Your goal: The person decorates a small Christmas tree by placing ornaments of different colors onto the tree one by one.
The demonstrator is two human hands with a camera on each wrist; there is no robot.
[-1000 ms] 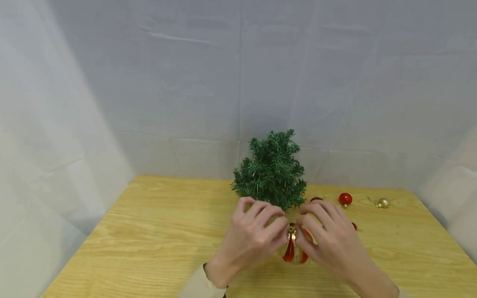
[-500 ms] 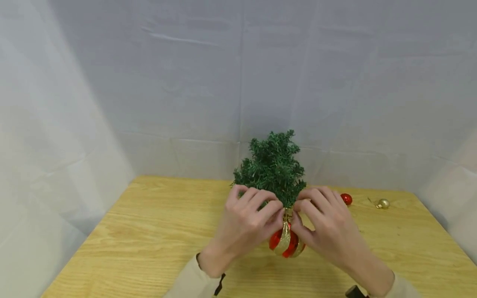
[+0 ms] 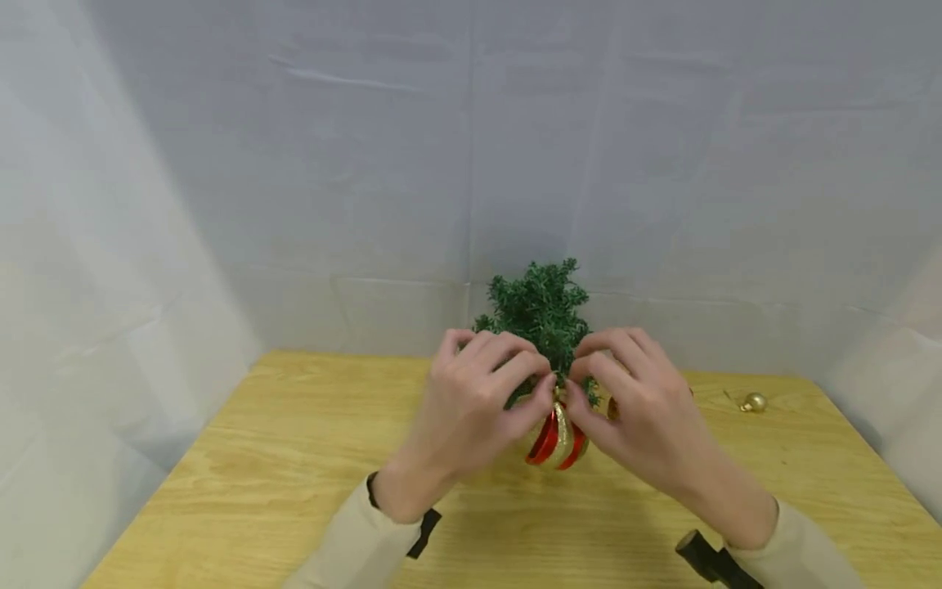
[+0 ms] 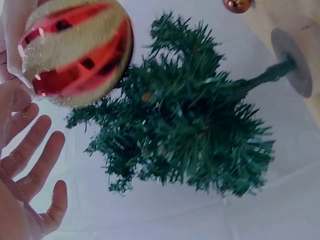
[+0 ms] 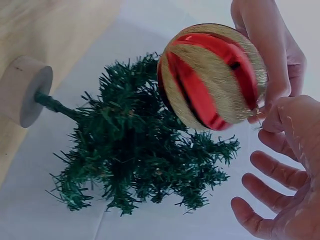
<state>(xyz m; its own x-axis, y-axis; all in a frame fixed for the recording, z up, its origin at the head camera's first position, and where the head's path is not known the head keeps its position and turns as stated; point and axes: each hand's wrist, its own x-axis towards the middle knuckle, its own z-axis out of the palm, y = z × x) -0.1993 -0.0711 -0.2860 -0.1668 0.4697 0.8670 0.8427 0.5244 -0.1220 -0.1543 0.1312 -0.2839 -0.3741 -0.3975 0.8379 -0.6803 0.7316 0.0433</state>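
Note:
A large red Christmas bauble with gold glitter stripes (image 3: 557, 438) hangs between both hands, in front of a small green artificial Christmas tree (image 3: 540, 303). My left hand (image 3: 478, 401) pinches at the bauble's top with thumb and forefinger, the other fingers bent loosely. Opposite it, my right hand (image 3: 648, 409) pinches at the same top, where a fine loop shows faintly in the right wrist view. In both wrist views the bauble (image 5: 215, 77) appears close to the tree's branches; whether it touches them I cannot tell. The hands hide the tree's lower part in the head view.
A small gold bauble (image 3: 754, 402) lies on the wooden table (image 3: 316, 442) at the far right. Part of a small reddish bauble (image 4: 237, 5) shows in the left wrist view. The tree stands on a round base (image 5: 25, 90). White cloth (image 3: 368, 164) hangs behind.
Both hands have moved forward and up towards the tree, carrying the bauble, which has turned somewhat. The right hand now covers most of the small red baubles on the table.

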